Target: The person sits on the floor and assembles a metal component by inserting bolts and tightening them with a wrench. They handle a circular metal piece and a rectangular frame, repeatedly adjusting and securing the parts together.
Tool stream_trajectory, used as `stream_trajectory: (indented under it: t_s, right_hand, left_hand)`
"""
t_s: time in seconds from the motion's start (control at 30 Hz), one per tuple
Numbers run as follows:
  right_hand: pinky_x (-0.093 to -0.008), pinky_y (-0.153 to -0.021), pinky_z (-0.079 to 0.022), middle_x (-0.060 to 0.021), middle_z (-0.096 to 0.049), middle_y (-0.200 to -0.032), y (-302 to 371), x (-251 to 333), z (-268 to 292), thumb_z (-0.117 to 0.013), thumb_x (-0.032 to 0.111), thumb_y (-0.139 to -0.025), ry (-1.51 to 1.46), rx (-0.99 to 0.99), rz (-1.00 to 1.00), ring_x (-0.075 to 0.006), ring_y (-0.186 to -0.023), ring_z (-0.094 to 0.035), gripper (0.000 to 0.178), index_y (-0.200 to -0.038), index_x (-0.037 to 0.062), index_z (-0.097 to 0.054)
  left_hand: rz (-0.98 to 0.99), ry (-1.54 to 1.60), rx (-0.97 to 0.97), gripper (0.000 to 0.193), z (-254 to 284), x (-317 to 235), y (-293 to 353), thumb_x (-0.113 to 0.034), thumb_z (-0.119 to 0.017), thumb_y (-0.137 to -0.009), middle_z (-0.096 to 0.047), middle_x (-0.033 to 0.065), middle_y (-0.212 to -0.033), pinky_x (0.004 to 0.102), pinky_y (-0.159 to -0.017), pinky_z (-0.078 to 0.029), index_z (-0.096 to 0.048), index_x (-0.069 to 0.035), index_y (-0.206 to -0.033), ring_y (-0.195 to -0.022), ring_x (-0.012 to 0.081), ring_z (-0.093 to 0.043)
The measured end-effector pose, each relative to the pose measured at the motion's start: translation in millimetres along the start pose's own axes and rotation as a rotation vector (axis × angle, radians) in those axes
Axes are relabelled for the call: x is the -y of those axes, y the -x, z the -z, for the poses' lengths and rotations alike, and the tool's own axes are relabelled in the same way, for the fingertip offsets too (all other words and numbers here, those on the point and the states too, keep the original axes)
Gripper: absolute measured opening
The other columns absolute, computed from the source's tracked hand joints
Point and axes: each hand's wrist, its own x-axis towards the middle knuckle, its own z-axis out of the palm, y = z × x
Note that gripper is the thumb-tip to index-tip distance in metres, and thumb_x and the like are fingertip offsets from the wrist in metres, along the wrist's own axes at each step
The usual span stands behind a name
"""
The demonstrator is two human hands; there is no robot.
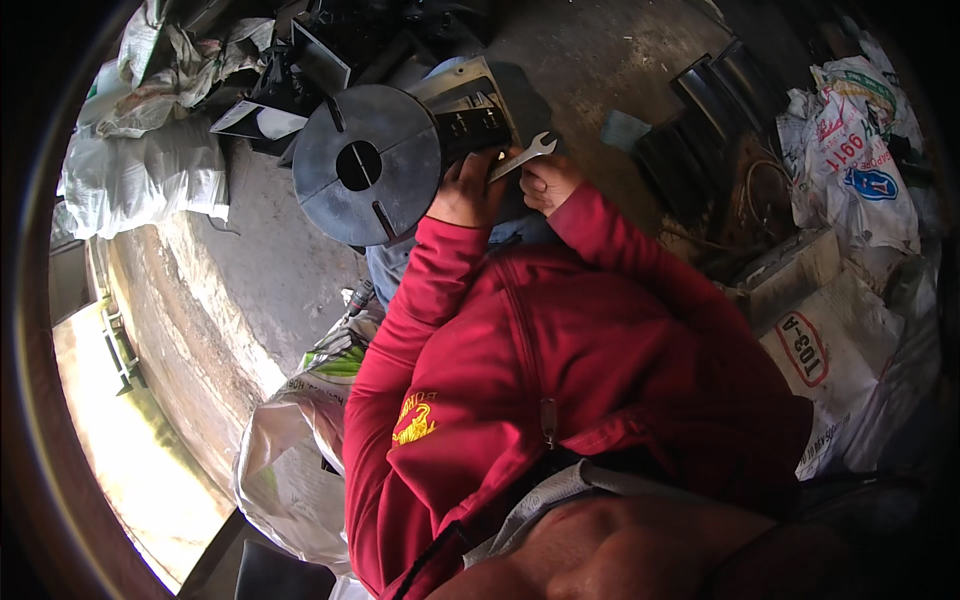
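Note:
My left hand is closed beside a black bracket-like part, right of a large round grey disc with slots and a centre hole. An open-ended wrench slants up and right from the left hand's fingers, its jaw pointing away from me. Just right of the wrench, my right hand is curled with its fingertips together; what they hold, if anything, is hidden. Behind the bracket part is a pale metal frame, close to my legs.
White plastic sacks lie at far left, with another bag near left. Dark metal parts are piled at the back. Curved black pieces and printed sacks stand on the right. A power-tool-like item rests by my leg.

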Motion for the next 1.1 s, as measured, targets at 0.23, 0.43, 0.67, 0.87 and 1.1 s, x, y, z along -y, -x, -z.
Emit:
stream_trajectory:
  t_s: [0.23, 0.43, 0.67, 0.87, 1.1]
  right_hand:
    - [-0.0206, -0.036, -0.021, 0.0051, -0.036, -0.054, -3, -1, 4, -0.053, 0.021, -0.09, 0.005, 0.005, -0.005, -0.0042, -0.039, -0.029, 0.024, -0.108, 0.0072, -0.06]
    - [-0.0211, -0.034, -0.019, 0.0056, -0.036, -0.052, -3, 0, 2, -0.056, 0.023, -0.088, -0.035, -0.033, -0.018, -0.0042, -0.036, -0.027, 0.02, -0.101, 0.0083, -0.063]
    - [-0.0209, -0.034, -0.019, 0.0054, -0.04, -0.051, -5, 5, -4, -0.062, 0.024, -0.086, 0.112, -0.115, 0.004, -0.0026, -0.036, -0.03, 0.015, -0.088, 0.0093, -0.065]
    - [-0.0206, -0.034, -0.018, 0.0057, -0.04, -0.052, -13, -1, 3, -0.06, 0.016, -0.087, 0.161, -0.086, 0.069, -0.0025, -0.037, -0.031, 0.013, -0.094, 0.008, -0.067]
    - [-0.0209, -0.034, -0.018, 0.0057, -0.041, -0.051, -14, -4, 10, -0.059, 0.013, -0.087, 0.149, -0.052, 0.114, -0.0022, -0.037, -0.031, 0.013, -0.094, 0.0078, -0.068]
  left_hand:
    - [-0.077, 0.07, 0.039, 0.028, 5, 1, -6, -0.02, -0.069, -0.072, -0.067, 0.006, -0.079, 0.0326, -0.051, -0.049, -0.065, -0.019, -0.1, -0.062, 0.0236, -0.064]
    - [-0.013, 0.021, 0.021, 0.03, 2, 1, 0, -0.019, -0.07, -0.071, -0.066, 0.006, -0.077, 0.0328, -0.052, -0.048, -0.065, -0.018, -0.101, -0.064, 0.0244, -0.064]
    - [-0.02, 0.123, 0.138, 0.031, 9, -3, -2, -0.012, -0.065, -0.074, -0.063, 0.013, -0.085, 0.0402, -0.065, -0.049, -0.061, -0.011, -0.104, -0.075, 0.0348, -0.061]
    - [0.025, 0.082, 0.103, 0.027, 2, -6, 0, -0.015, -0.066, -0.076, -0.063, 0.0133, -0.084, 0.0404, -0.063, -0.049, -0.062, -0.012, -0.102, -0.074, 0.0349, -0.061]
    - [-0.034, 0.04, 0.042, 0.025, 3, -5, 0, -0.019, -0.069, -0.072, -0.066, 0.0072, -0.08, 0.0353, -0.054, -0.049, -0.065, -0.017, -0.097, -0.066, 0.0275, -0.064]
